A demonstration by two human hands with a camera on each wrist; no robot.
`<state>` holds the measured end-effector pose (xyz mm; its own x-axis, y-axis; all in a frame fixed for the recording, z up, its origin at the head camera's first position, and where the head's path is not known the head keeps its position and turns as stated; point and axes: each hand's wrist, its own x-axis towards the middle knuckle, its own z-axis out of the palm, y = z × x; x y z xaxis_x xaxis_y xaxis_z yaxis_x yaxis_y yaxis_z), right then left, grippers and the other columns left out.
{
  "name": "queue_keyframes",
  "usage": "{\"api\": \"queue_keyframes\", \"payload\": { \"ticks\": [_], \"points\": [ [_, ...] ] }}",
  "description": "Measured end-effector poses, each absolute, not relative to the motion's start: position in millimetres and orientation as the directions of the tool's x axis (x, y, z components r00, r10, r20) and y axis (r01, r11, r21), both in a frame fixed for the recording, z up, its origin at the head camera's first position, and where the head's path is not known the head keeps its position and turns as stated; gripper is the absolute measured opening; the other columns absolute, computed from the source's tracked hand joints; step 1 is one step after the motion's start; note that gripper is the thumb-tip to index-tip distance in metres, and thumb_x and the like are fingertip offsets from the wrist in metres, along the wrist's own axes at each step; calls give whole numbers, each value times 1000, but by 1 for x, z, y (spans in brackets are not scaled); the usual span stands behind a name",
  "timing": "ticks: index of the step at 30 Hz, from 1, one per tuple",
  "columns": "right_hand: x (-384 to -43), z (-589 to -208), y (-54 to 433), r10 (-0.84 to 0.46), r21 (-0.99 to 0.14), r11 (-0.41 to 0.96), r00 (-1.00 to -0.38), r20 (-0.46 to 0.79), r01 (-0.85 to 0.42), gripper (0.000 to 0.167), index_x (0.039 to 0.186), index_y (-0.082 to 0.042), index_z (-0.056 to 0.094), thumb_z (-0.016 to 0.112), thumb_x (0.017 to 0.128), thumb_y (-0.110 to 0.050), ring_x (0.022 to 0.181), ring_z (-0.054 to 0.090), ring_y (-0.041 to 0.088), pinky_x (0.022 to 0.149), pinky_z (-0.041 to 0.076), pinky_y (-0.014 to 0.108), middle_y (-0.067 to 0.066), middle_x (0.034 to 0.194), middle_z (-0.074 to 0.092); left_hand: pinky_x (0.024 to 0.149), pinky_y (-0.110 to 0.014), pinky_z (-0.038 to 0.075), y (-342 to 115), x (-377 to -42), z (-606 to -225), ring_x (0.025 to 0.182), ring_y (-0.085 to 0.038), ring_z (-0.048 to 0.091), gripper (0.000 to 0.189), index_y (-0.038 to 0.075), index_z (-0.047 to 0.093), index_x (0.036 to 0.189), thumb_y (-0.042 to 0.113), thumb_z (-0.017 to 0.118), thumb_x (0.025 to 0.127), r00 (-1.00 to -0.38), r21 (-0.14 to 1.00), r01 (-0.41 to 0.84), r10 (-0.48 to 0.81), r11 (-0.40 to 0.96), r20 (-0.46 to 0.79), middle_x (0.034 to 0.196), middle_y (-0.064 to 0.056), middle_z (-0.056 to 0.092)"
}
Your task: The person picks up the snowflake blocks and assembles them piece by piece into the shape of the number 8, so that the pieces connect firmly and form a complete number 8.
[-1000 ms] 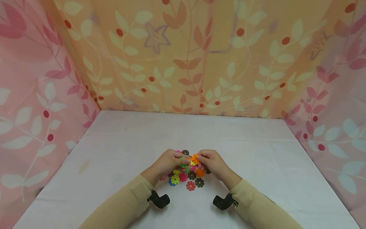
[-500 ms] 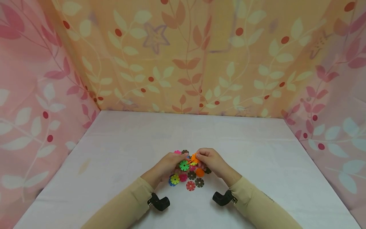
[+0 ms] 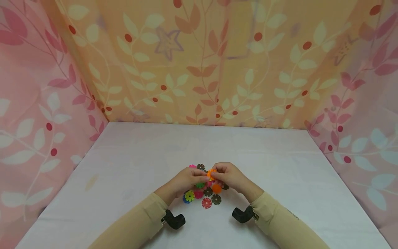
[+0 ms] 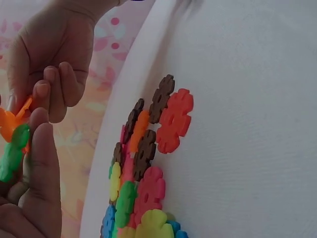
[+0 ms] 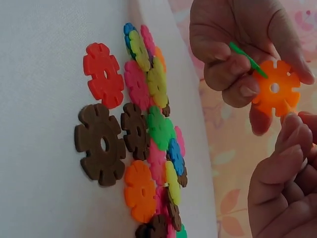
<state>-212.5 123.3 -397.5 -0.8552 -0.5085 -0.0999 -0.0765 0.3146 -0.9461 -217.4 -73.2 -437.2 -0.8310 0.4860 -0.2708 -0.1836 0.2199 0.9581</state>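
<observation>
Over a heap of notched snowflake discs, my two hands meet. My left hand [image 3: 188,181] holds a green snowflake disc [image 4: 11,158] that sits at an angle against an orange snowflake disc [image 5: 270,74]. The fingers of my right hand [image 3: 231,176] pinch orange plastic at the lower edge of that disc. Whether this is a second orange disc is hard to tell, as fingertips cover it. In the head view the orange shows between both sets of fingertips, and the green held disc is mostly hidden by my left hand.
Loose discs lie on the white table [image 3: 140,148] under the hands. Nearest me are a red disc [image 3: 206,203], a brown disc [image 3: 216,199] and a yellow disc [image 3: 189,196]. An orange disc [image 3: 217,188] lies below my right hand. Patterned cloth [image 3: 202,62] encloses the table behind and at both sides.
Half a second ago the green disc faced the head camera and the orange piece stood apart from the left fingers. Now the left hand has turned and both hands' fingertips come together at the orange.
</observation>
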Motion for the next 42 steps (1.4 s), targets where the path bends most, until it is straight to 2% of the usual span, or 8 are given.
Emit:
{"api": "queue_keyframes", "payload": {
  "ticks": [5, 11, 13, 18, 26, 30, 36, 42],
  "points": [
    [-214, -391, 132, -472, -955, 282, -880, -50, -97, 18, 83, 10, 56, 51, 92, -5, 54, 47, 15, 51, 43, 24, 8, 62, 50, 76, -36, 52, -75, -215, -439, 84, -20, 62, 36, 5, 68, 104, 34, 63, 85, -825, 942, -167, 481, 292, -296, 94, -11, 67],
    [-218, -393, 137, -480, -964, 253, -876, -52, -82, 21, 86, 13, 55, 50, 93, -6, 55, 47, 15, 52, 44, 23, 8, 63, 50, 84, -40, 45, -78, -215, -439, 103, -18, 52, 41, 15, 66, 111, 46, 57, 86, -878, 939, -155, 393, 308, -274, 103, 0, 66],
    [-218, -396, 135, -496, -965, 256, -865, -76, -62, 21, 87, 12, 55, 50, 93, -7, 56, 48, 15, 53, 45, 24, 7, 64, 51, 77, -35, 44, -79, -215, -439, 98, -17, 52, 39, 14, 65, 109, 45, 56, 87, -894, 948, -165, 365, 273, -261, 102, -1, 67],
    [-221, -416, 135, -501, -968, 252, -856, -127, -4, 20, 86, 9, 57, 52, 92, -9, 57, 53, 17, 57, 51, 30, 9, 66, 57, 59, -23, 41, -80, -216, -438, 69, -15, 47, 36, 8, 62, 102, 40, 60, 86, -915, 967, -200, 322, 159, -242, 105, -9, 67],
    [-226, -432, 136, -528, -977, 214, -842, -110, -7, 22, 88, 6, 60, 56, 91, -16, 64, 62, 29, 65, 54, 43, 18, 74, 63, 64, -27, 52, -79, -215, -436, 58, -14, 50, 29, 6, 59, 100, 31, 63, 86, -921, 968, -248, 299, 46, -250, 87, -5, 59],
    [-225, -434, 135, -553, -979, 202, -827, -100, -17, 23, 90, 4, 62, 58, 90, -19, 73, 62, 40, 68, 53, 47, 27, 83, 64, 69, -29, 53, -78, -215, -436, 64, -15, 57, 33, 6, 59, 100, 33, 66, 83, -916, 965, -262, 308, 24, -257, 93, -6, 62],
    [-225, -436, 133, -559, -980, 194, -826, -77, -40, 23, 93, 2, 63, 59, 89, -20, 76, 62, 43, 68, 53, 44, 30, 87, 64, 81, -34, 51, -79, -214, -437, 84, -20, 62, 33, 5, 62, 104, 23, 73, 78, -912, 969, -244, 327, 51, -247, 96, -8, 64],
    [-224, -434, 134, -548, -978, 202, -834, -64, -57, 20, 90, 3, 63, 58, 90, -16, 76, 61, 46, 68, 52, 50, 28, 84, 64, 80, -34, 51, -79, -213, -437, 78, -17, 62, 19, 1, 65, 97, 11, 69, 81, -914, 965, -229, 313, 130, -259, 90, -7, 63]
  ]
}}
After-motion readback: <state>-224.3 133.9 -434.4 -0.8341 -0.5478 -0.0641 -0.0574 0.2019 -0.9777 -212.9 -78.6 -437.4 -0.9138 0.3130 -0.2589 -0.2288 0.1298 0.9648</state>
